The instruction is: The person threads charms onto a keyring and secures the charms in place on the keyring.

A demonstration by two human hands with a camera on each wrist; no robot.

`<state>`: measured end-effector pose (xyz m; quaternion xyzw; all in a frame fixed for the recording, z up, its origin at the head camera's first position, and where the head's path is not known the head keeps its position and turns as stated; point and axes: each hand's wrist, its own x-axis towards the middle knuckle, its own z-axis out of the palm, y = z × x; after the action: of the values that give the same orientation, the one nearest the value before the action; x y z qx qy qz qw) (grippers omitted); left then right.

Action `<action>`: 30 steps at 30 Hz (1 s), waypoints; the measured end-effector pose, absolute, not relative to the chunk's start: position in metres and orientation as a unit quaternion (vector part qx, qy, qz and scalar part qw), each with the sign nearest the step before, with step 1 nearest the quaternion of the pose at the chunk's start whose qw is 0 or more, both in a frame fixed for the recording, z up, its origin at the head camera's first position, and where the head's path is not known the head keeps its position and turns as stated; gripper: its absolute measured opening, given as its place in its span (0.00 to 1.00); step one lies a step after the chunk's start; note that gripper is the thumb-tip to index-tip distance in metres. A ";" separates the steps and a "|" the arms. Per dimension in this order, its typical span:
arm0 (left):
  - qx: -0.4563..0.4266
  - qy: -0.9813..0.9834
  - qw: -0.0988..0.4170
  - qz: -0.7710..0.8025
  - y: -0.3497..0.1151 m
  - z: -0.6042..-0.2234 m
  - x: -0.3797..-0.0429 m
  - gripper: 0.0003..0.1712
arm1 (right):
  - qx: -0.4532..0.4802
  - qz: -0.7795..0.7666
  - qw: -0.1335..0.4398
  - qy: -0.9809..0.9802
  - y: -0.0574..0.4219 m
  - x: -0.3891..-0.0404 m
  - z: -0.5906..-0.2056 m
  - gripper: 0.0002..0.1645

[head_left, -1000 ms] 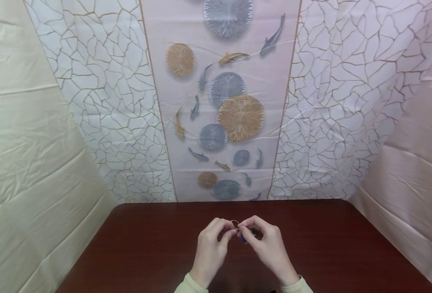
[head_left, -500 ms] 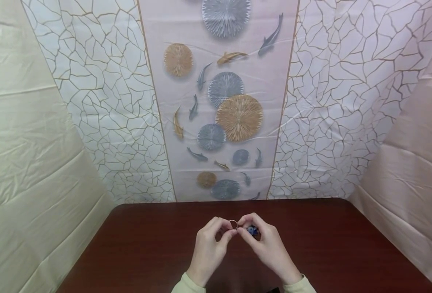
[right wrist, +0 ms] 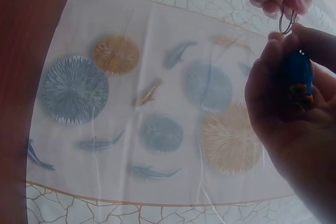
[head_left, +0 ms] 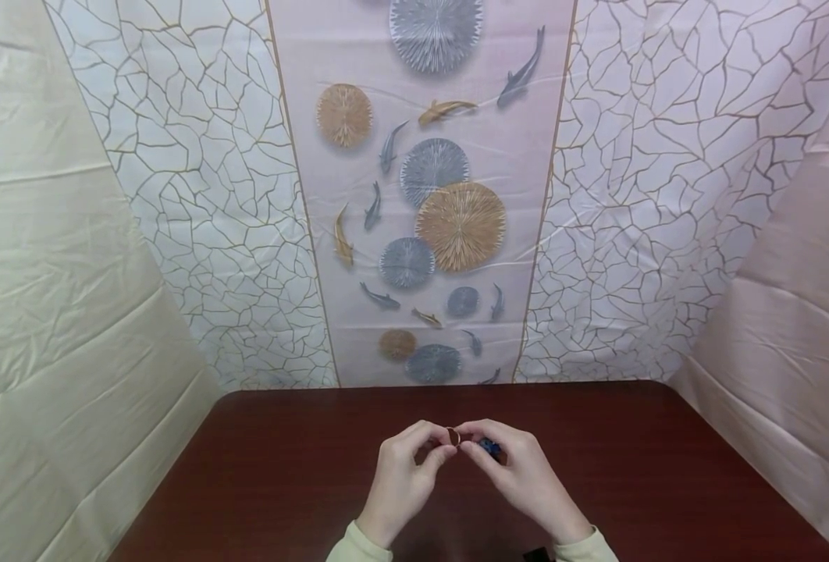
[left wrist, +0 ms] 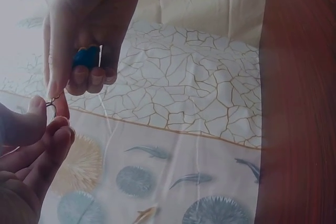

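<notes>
My left hand (head_left: 403, 480) pinches a thin metal split ring (head_left: 459, 437) between thumb and fingertips, above the tabletop. Opposite it, my right hand (head_left: 530, 476) pinches at the ring's right side, the fingertips of both hands almost meeting. A small blue charm (right wrist: 298, 72) with orange parts lies within the curl of my right hand, partly hidden by the fingers. In the left wrist view the charm (left wrist: 86, 56) shows under the right palm, and a short piece of twisted metal links toward the ring. Whether the ring's coils are spread is too small to tell.
Under the hands is a dark red-brown table (head_left: 281, 468) with rounded far corners. A patterned cloth (head_left: 428, 304) with fish and round motifs hangs behind it. Plain cream cloth (head_left: 70, 312) hangs at either side. Something black (head_left: 537, 555) sits by the right cuff.
The ring has turned between the fingertips and shows more of its loop than a second ago. My right hand has shifted its pinch, with the blue charm still in its curl.
</notes>
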<state>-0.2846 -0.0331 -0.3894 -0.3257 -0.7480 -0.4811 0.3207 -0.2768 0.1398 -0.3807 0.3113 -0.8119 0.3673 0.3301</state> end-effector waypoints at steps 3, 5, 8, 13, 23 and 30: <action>-0.324 -0.747 0.301 -0.496 -0.034 -0.388 -0.284 0.05 | 0.327 0.359 0.337 -0.806 0.140 -0.276 -0.380 0.09; -0.326 -0.745 0.291 -0.505 -0.034 -0.387 -0.283 0.04 | 0.336 0.359 0.342 -0.801 0.140 -0.276 -0.380 0.10; -0.330 -0.743 0.274 -0.513 -0.035 -0.386 -0.283 0.02 | 0.346 0.361 0.354 -0.790 0.139 -0.276 -0.379 0.10; -0.335 -0.747 0.248 -0.519 -0.037 -0.386 -0.283 0.03 | 0.354 0.358 0.375 -0.778 0.139 -0.276 -0.379 0.12; -0.350 -0.736 0.296 -0.497 -0.035 -0.390 -0.286 0.08 | 0.338 0.349 0.380 -0.787 0.138 -0.277 -0.382 0.14; -0.380 -0.717 0.349 -0.469 -0.036 -0.389 -0.288 0.03 | 0.341 0.367 0.380 -0.777 0.137 -0.278 -0.381 0.14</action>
<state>-0.2881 -0.0363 -0.3889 -0.3802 -0.7172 -0.4687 0.3486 -0.2776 0.1370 -0.3806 0.3412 -0.7775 0.3671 0.3799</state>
